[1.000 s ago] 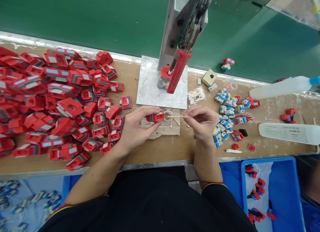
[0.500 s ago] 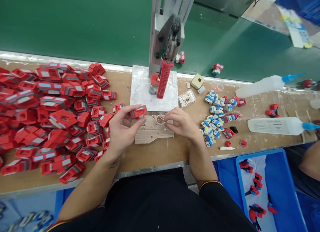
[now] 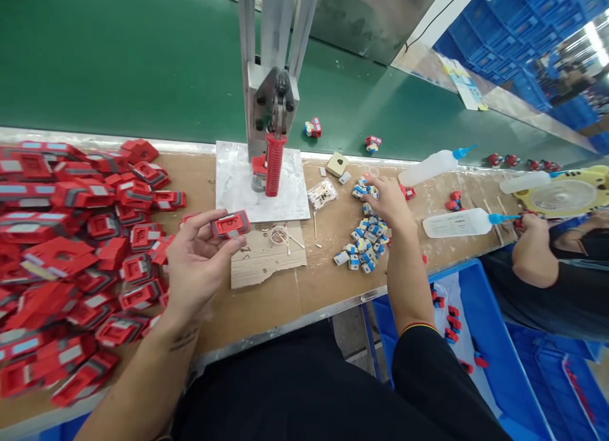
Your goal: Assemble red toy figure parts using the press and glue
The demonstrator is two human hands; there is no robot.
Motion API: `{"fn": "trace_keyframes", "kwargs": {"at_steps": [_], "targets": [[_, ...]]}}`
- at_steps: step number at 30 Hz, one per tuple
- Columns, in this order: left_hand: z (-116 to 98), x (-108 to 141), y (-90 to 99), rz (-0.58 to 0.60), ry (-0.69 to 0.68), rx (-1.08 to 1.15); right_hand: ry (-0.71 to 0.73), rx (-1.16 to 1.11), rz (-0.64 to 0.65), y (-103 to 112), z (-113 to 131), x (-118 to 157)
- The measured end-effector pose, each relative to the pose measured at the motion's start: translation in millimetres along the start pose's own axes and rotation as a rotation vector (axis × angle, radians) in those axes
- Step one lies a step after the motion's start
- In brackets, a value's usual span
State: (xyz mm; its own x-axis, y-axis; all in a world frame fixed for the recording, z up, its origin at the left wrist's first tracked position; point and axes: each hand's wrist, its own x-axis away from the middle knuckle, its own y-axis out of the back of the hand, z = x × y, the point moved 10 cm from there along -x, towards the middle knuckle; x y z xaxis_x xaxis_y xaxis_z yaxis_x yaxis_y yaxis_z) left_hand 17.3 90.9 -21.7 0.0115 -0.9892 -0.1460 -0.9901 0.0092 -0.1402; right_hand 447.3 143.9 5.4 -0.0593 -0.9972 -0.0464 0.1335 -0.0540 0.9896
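My left hand (image 3: 202, 257) holds a red and grey part (image 3: 231, 224) between thumb and fingers, its recessed side facing up. Over at the pile of small blue, white and yellow parts (image 3: 368, 238), my right hand (image 3: 387, 203) reaches to the upper end, fingers curled down on a part (image 3: 362, 188); whether it grips that part is hard to see. Between the hands, a small round dish (image 3: 279, 235) with cotton swabs lies on a torn cardboard piece (image 3: 266, 263). A big heap of red parts (image 3: 71, 250) lies to the left.
A press with a red handle (image 3: 275, 165) stands on a metal plate (image 3: 228, 187). White bottles (image 3: 457, 223) lie at right, near a blue bin (image 3: 499, 339). Another person's arm (image 3: 535, 254) is at far right.
My right hand has left the dish and moved right to the small-parts pile, leaving swabs at the dish. The view has shifted right; my left hand still holds the red part.
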Motion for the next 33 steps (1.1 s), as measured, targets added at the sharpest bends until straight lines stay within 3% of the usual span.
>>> {"fn": "trace_keyframes", "kwargs": {"at_steps": [5,9,10,13,15,17,20,23,27,33], "targets": [[6.7,0.5,-3.6,0.006,0.0,-0.01,0.048,-0.03,0.071,-21.9,12.7,-16.7],[8.9,2.0,-8.3,0.017,0.019,-0.011,0.11,-0.189,0.035,-16.3,32.0,8.3],[8.4,3.0,-10.4,0.025,0.024,-0.003,0.131,-0.308,0.001,-12.6,40.8,20.6],[6.3,7.0,-19.2,0.06,0.036,0.02,0.206,-0.996,-0.171,1.9,73.0,62.8],[5.3,10.2,-25.1,0.08,0.037,0.03,0.238,-1.314,-0.153,-3.8,105.6,84.2],[4.9,13.1,-30.1,0.095,0.035,0.028,0.241,-1.483,-0.105,-11.6,141.4,96.2],[3.4,16.2,-37.9,0.143,0.022,-0.007,0.207,-1.504,-0.118,-16.2,181.8,101.2],[0.2,17.0,-40.9,0.174,-0.002,-0.056,0.2,-1.404,-0.21,-12.2,203.5,102.3],[-8.9,16.6,-34.7,0.121,-0.091,-0.153,0.201,-1.306,-0.262,-10.4,215.5,104.7],[-33.7,23.5,-33.2,0.045,-0.373,-0.339,0.191,-1.189,-0.333,1.4,221.2,111.2]]}}
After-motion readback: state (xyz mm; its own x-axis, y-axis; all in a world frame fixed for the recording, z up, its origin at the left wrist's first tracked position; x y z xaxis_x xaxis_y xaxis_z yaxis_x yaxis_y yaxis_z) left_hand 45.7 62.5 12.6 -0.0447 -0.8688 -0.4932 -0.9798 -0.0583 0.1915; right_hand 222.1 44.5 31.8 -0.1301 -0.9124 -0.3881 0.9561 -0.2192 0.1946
